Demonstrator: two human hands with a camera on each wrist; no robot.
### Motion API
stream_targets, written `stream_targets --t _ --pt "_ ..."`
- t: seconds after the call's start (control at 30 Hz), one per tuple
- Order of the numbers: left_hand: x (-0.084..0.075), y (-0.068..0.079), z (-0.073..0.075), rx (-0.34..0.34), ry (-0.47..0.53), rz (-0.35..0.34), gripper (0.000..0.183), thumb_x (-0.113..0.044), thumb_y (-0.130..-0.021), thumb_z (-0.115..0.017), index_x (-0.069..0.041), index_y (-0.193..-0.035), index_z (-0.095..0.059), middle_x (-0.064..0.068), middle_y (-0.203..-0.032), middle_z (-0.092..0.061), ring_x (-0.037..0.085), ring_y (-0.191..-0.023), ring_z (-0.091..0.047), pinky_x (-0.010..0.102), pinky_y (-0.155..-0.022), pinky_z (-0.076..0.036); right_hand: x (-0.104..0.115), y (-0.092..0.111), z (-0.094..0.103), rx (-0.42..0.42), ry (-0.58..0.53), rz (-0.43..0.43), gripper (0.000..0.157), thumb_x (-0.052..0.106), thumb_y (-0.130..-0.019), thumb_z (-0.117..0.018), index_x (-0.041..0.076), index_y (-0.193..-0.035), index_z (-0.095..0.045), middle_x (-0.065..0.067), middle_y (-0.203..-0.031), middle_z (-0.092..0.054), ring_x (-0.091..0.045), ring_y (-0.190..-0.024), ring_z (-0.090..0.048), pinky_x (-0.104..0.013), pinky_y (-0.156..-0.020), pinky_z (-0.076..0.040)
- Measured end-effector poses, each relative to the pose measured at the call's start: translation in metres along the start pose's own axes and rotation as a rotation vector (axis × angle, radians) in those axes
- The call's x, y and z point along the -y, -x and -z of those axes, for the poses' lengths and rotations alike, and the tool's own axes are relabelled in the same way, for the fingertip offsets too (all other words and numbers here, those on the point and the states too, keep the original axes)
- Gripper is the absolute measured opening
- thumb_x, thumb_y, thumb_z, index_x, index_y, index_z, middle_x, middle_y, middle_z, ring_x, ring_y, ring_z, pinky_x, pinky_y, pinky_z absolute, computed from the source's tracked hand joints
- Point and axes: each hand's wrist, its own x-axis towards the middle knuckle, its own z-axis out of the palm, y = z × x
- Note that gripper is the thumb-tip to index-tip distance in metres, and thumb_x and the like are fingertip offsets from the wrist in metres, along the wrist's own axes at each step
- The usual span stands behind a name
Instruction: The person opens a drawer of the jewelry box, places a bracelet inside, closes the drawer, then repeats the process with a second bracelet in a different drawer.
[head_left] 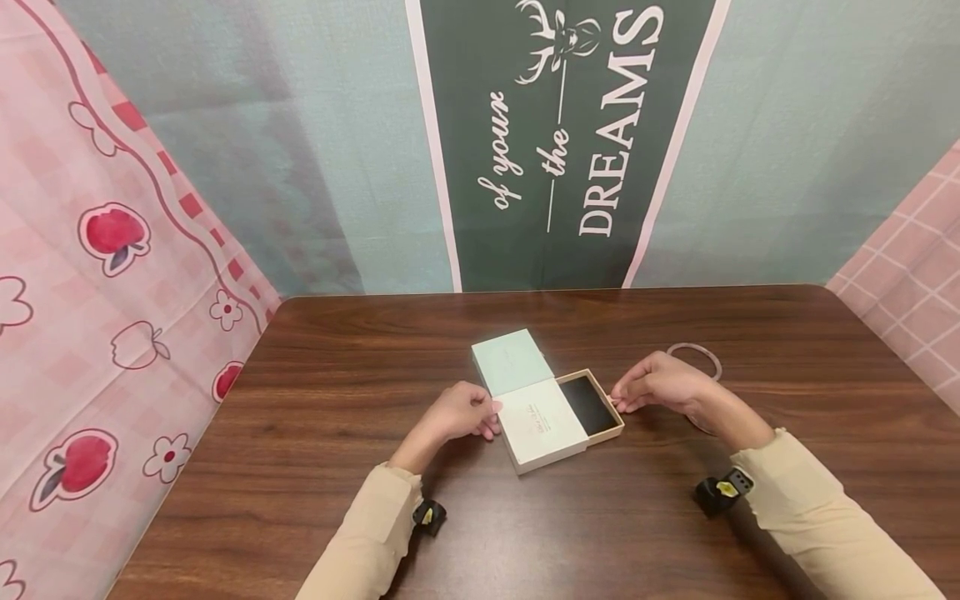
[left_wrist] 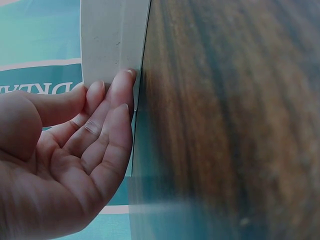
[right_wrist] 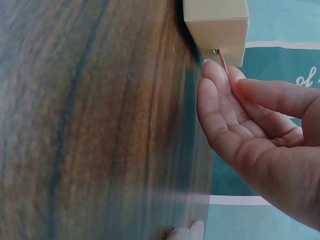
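A small white drawer box (head_left: 542, 423) lies on the table, with a mint-green panel (head_left: 513, 362) adjoining its far side. Its tan-edged drawer (head_left: 620, 431) sticks partly out to the right and shows a black inside. My left hand (head_left: 461, 410) holds the box by its left edge. In the left wrist view, the thumb and fingertips meet the box's pale side (left_wrist: 107, 45). My right hand (head_left: 663, 383) pinches a thin ribbon tab (right_wrist: 223, 61) on the drawer's front (right_wrist: 216, 35) between thumb and fingers.
A pale pink ring-shaped loop (head_left: 701, 350) lies on the wooden table (head_left: 360, 333), partly hidden behind my right wrist. A printed cloth (head_left: 360, 167) hangs behind the table, and a pink fruit-patterned cloth (head_left: 161, 275) hangs at the left.
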Motion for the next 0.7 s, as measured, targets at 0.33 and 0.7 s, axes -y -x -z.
stream_targets --t 0.33,0.7 --pt "-0.0009 0.0004 -0.0001 0.0 0.007 -0.003 0.025 -0.009 -0.091 -0.056 0.005 -0.071 -0.058 0.01 -0.065 -0.065 0.013 -0.054 -0.061 0.026 -0.055 -0.051 0.0017 0.0033 0.0024 -0.026 0.018 -0.021 0.021 -0.011 -0.083 -0.049 -0.026 -0.097 -0.054 -0.017 -0.085 -0.065 -0.016 -0.074 -0.063 -0.033 -0.071 -0.053" --pt "-0.0007 0.0007 0.0001 0.004 0.012 -0.001 0.023 -0.009 -0.092 -0.055 0.005 -0.074 -0.06 0.011 -0.066 -0.065 0.014 -0.054 -0.061 0.026 -0.056 -0.051 -0.0036 0.006 0.0086 -0.041 0.01 0.003 0.021 -0.012 -0.083 -0.045 -0.028 -0.095 -0.051 -0.014 -0.08 -0.063 -0.016 -0.072 -0.063 -0.031 -0.07 -0.053"
